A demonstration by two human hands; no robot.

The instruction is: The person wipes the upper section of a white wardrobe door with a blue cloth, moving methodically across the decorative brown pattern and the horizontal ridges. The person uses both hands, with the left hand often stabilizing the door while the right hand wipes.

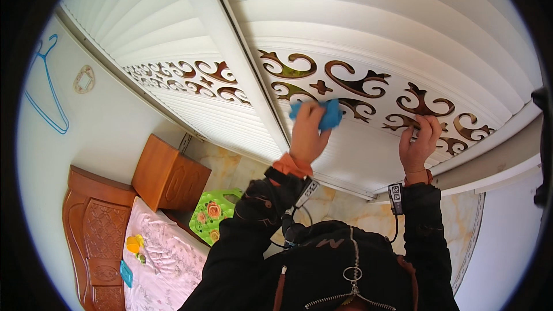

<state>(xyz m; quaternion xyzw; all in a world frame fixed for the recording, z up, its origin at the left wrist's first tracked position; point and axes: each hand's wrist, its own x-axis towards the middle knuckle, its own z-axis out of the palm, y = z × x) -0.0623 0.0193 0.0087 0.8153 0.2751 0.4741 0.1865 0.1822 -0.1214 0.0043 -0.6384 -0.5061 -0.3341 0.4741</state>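
My left hand [310, 138] is closed on a blue cloth [330, 116] and presses it against the white sliding door [340, 144]. The cloth lies over part of the scroll-shaped cutouts, near the door's upright frame edge. Further right on the same door, my right hand [419, 145] holds nothing. Its bent fingertips rest on the patterned band [377, 101] beside a scroll, with the thumb apart from them. Black sleeves with orange cuffs cover both arms, and a small device is strapped at each wrist.
A second louvred door [173, 40] stands to the left. Blue hangers [49, 92] hang on the wall. Lower left are a wooden nightstand [167, 173], a green flowered stool [210, 213] and a bed with a pink sheet [167, 259] and carved headboard [101, 236]. The floor is marbled tile.
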